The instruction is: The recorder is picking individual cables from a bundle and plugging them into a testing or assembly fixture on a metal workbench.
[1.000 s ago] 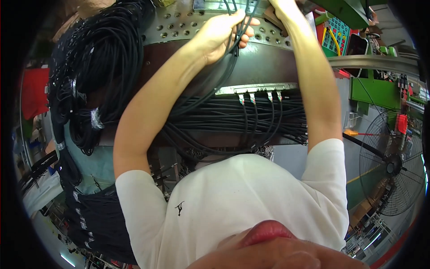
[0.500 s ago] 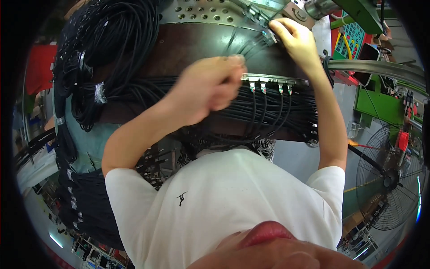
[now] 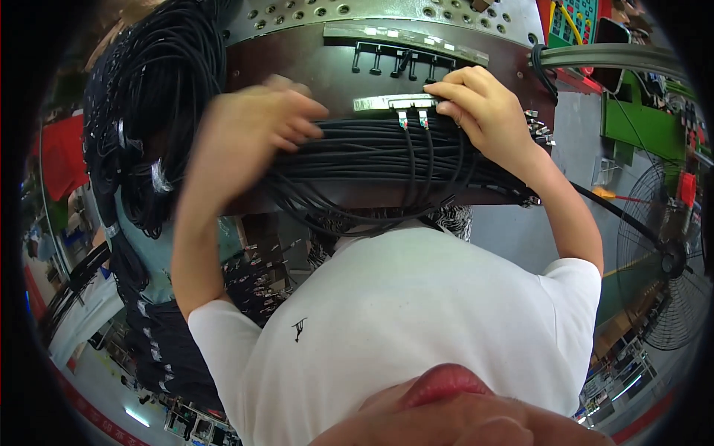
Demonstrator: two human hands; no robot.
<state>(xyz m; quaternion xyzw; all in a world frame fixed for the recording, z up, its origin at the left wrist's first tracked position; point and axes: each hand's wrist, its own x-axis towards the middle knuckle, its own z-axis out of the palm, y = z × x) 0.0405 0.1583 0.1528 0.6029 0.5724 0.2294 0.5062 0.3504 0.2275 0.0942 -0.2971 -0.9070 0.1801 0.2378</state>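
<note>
My right hand [image 3: 483,108] pinches the right end of a narrow metal fixture bar [image 3: 375,102] on the brown tabletop. Two black cables [image 3: 411,160] with small metal plug ends show along the bar's near edge; my fingers cover its right end. My left hand [image 3: 256,130], blurred, is over the cables left of the bar, its fingers apart and nothing visible in them. Behind the bar lies a black moulded runner [image 3: 401,61] with several short prongs. Beyond that is a second long metal bar [image 3: 387,35].
A thick bundle of black cables [image 3: 342,156] runs along the table's near edge. Large cable coils [image 3: 167,74] hang at the left. A perforated metal plate [image 3: 297,16] is at the back. A control panel [image 3: 576,26] and a fan [image 3: 662,260] stand at the right.
My right hand has come from the far machine parts to the near bar. My left hand has moved left, away from the bar. The black runner now lies on the table; the view has shifted.
</note>
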